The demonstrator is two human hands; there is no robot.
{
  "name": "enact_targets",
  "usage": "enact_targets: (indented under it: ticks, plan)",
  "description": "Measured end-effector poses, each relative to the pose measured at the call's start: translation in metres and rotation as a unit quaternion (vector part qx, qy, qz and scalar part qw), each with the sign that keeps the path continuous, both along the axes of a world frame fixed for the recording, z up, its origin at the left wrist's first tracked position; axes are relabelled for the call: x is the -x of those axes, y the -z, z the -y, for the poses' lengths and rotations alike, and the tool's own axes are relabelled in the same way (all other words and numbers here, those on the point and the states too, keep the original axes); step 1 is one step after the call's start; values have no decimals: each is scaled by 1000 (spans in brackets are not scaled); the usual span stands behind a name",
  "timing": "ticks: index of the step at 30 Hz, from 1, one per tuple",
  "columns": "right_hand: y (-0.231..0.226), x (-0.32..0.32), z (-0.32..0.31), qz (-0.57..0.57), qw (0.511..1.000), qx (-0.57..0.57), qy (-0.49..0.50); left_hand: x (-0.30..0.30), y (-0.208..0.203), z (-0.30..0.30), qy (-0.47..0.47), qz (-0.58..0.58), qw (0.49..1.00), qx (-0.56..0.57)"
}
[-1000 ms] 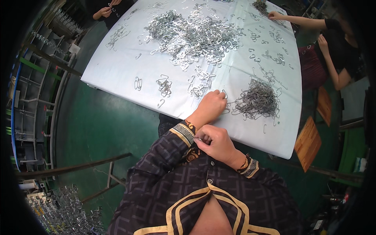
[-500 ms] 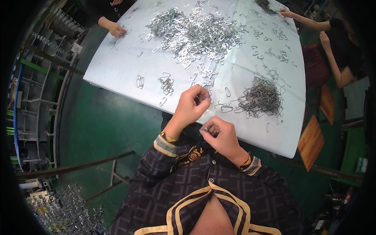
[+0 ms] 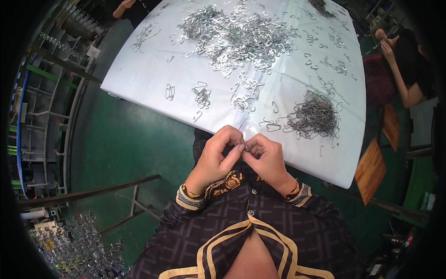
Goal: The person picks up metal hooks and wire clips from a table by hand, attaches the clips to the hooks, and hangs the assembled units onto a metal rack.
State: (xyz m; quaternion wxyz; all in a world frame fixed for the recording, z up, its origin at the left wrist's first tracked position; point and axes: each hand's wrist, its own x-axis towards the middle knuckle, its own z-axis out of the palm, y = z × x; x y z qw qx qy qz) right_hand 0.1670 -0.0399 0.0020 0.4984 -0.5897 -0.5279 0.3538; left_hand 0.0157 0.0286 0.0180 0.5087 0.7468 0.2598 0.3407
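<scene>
My left hand (image 3: 218, 153) and my right hand (image 3: 268, 159) meet fingertip to fingertip just off the table's near edge, both closed in a pinch. A bit of a small metal piece (image 3: 246, 148) shows between the fingertips, on the right hand's side; its shape is mostly covered. Whatever my left fingers hold is hidden. Beyond the hands lies a small group of silvery metal hooks (image 3: 245, 100). To the right is a tangled heap of thin, darker wire clips (image 3: 312, 115).
A large heap of shiny metal hooks (image 3: 237, 39) covers the far middle of the white table (image 3: 144, 88). A smaller cluster of wire pieces (image 3: 202, 95) lies left. Two other people work at the far sides. Wooden boards (image 3: 370, 172) stand right; a metal rail (image 3: 93, 193) crosses lower left.
My left hand has come back from over the table edge and down to my right hand, and their fingertips now meet. The co-worker's hand at the far left has lifted off the table.
</scene>
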Motion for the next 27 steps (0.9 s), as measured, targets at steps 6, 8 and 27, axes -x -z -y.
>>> enact_targets:
  ticks: [6,8,27]
  plan:
    - [5,-11,-2,-36,997,-71,-15,-2,-2,7,-16,30,999,10]
    - [3,-22,-6,-14,995,-94,12,-1,3,7,-38,51,998,-11]
    - [70,-91,-67,540,838,-4,84,8,5,10,-38,-28,999,-1]
